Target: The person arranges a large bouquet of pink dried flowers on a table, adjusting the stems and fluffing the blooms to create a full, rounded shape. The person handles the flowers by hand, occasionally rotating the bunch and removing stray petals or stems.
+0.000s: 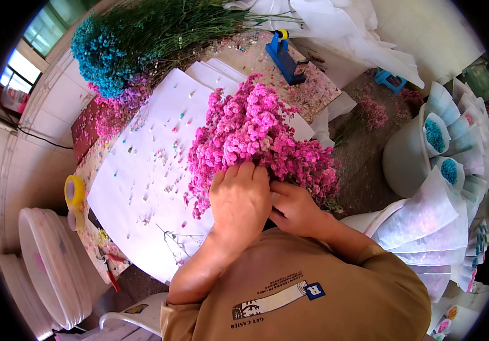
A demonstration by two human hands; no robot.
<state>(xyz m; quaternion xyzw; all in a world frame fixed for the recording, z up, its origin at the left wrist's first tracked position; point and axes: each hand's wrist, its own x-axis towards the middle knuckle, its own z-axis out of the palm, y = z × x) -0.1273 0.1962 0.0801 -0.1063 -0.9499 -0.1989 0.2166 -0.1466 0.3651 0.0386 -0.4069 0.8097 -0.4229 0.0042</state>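
Observation:
A large bunch of pink dried flowers (239,131) is held close to my body, over white paper sheets (136,182) on the table. My left hand (240,199) has its fingers curled into the lower middle of the bunch, back of the hand up. My right hand (295,207) is closed just right of it, under the flower heads where the stems gather; its fingertips are partly hidden. Loose petals and a thin stem lie on the paper.
Blue flowers (99,59) with long green stems lie behind. A blue tape dispenser (280,57) stands at the back, yellow tape (74,190) and red-handled pruners (112,271) at left. Stacked white buckets (45,267) stand lower left, wrapped bouquets (435,136) in buckets at right.

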